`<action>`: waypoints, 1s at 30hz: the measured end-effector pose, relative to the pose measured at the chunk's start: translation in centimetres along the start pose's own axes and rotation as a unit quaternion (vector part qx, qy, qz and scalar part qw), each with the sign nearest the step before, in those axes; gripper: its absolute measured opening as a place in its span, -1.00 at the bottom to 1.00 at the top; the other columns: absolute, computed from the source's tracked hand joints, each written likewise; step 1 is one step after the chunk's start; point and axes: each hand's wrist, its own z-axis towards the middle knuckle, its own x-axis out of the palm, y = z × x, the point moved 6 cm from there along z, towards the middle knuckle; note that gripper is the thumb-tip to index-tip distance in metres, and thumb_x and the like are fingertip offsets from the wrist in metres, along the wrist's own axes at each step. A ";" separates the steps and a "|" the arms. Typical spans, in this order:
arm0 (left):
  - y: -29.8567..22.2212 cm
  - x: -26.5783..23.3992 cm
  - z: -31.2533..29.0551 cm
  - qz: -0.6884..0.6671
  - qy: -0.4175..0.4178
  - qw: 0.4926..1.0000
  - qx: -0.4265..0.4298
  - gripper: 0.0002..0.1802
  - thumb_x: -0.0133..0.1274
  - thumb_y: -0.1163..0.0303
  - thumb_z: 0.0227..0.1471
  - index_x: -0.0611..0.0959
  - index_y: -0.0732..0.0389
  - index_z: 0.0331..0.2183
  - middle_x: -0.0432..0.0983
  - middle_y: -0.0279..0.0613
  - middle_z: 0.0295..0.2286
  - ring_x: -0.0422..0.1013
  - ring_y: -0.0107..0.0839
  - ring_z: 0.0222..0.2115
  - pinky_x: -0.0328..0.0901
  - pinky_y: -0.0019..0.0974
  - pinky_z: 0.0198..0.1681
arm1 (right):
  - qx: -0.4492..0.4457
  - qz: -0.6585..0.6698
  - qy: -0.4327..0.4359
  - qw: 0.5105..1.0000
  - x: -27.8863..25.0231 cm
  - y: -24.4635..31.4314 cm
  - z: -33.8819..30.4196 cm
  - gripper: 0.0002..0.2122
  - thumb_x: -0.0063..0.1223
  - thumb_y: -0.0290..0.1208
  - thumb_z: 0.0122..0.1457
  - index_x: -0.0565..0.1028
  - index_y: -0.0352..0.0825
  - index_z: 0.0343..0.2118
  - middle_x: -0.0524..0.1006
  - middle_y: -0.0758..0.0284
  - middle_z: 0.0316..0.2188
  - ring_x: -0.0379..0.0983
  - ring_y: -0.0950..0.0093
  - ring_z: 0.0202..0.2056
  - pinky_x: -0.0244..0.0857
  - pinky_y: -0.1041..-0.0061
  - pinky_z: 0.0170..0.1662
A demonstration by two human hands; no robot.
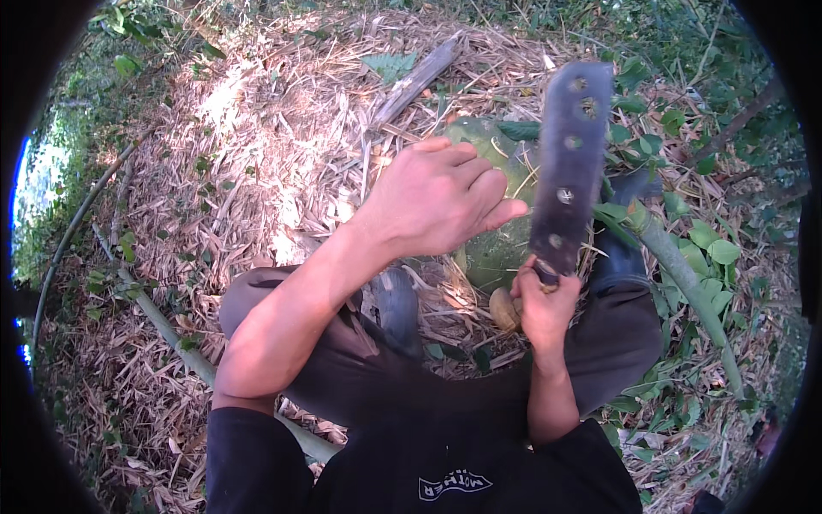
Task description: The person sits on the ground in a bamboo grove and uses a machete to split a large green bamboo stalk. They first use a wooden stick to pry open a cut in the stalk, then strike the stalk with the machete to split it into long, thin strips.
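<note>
My right hand point(545, 313) grips the handle of a machete point(572, 163), whose broad dark blade points up and away with a row of holes along it. My left hand point(445, 199) is closed, thumb toward the blade, above a large rounded green object point(490, 257); whether this is a mossy stone or a gourd I cannot tell. Anything inside the left fingers is hidden. Thin pale strips lie on the green object's right side. A small yellow-brown lump point(505, 310) sits at its near edge, beside my right hand.
Dry leaf litter point(248, 171) covers the ground. A weathered piece of wood point(418, 79) lies at the far side. Green stems point(689, 278) and leafy plants stand at the right; another long stem point(167, 330) runs along the left. My boots point(398, 308) flank the green object.
</note>
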 end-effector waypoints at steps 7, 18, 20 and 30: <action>0.5 1.0 -0.2 -0.015 0.029 0.999 -0.035 -0.63 0.24 0.21 0.08 0.45 0.14 -0.58 0.35 -0.23 -0.63 0.43 -0.20 -0.55 0.34 -0.17 -0.47 | 0.017 -0.142 0.033 0.989 1.7 -3.2 2.1 -0.87 0.15 -0.51 0.04 0.57 -0.41 -0.34 0.57 0.34 -0.53 0.46 0.62 -0.44 0.35 0.51 -0.29; 2.3 1.2 -0.3 -0.022 0.035 0.997 -0.072 -0.62 0.20 0.21 0.14 0.41 0.19 -0.54 0.38 -0.15 -0.60 0.42 -0.11 -0.54 0.32 -0.13 -0.43 | 0.006 -0.097 0.028 0.995 2.0 -3.5 3.7 -0.87 0.16 -0.48 0.06 0.53 -0.43 -0.38 0.50 0.43 -0.61 0.38 0.67 -0.52 0.31 0.52 -0.38; 2.3 0.8 -0.4 -0.015 0.051 0.996 -0.077 -0.64 0.20 0.23 0.14 0.42 0.19 -0.53 0.39 -0.13 -0.60 0.43 -0.09 -0.53 0.32 -0.10 -0.42 | -0.031 -0.109 0.036 0.993 2.2 -1.0 1.8 -0.88 0.17 -0.48 0.04 0.52 -0.42 -0.41 0.49 0.43 -0.62 0.37 0.68 -0.52 0.31 0.52 -0.38; 1.3 0.7 -0.2 -0.014 0.046 0.997 -0.053 -0.64 0.23 0.22 0.10 0.44 0.19 -0.53 0.36 -0.13 -0.63 0.44 -0.08 -0.54 0.36 -0.14 -0.41 | -0.025 -0.171 0.027 0.985 2.2 -1.5 3.0 -0.83 0.17 -0.41 0.04 0.50 -0.42 -0.40 0.48 0.28 -0.64 0.39 0.52 -0.55 0.33 0.43 -0.38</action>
